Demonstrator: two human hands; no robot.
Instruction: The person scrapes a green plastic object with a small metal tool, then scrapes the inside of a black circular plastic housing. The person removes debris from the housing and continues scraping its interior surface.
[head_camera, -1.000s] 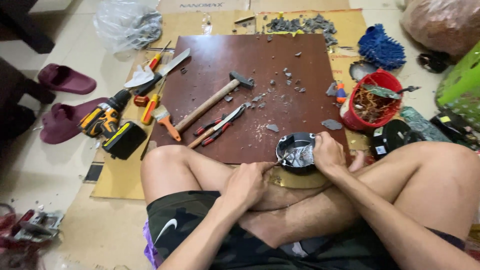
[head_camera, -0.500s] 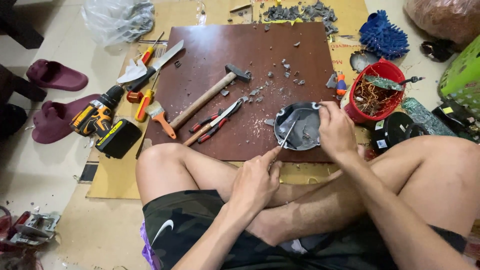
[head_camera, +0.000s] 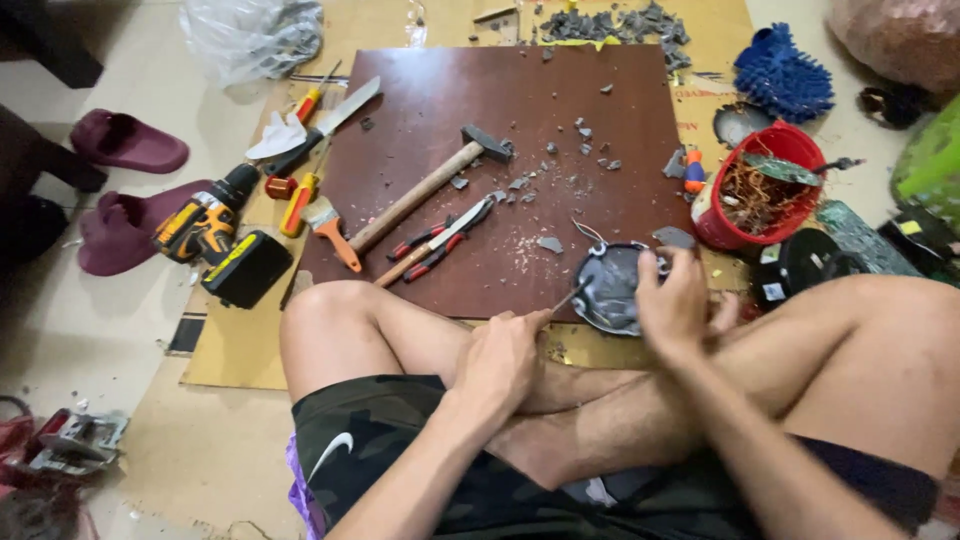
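Seated cross-legged at the brown board's (head_camera: 480, 130) near edge, the right hand (head_camera: 678, 305) clamps a grey round part (head_camera: 608, 285) while the left hand (head_camera: 510, 350) grips a thin tool (head_camera: 568, 297) prying it; a slip could jab the holding fingers.

A round dark metal disc (head_camera: 612, 285) sits tilted at the near edge of the brown board (head_camera: 500, 130), a wire loop at its top. A thin metal tool (head_camera: 566, 299) touches its left rim.
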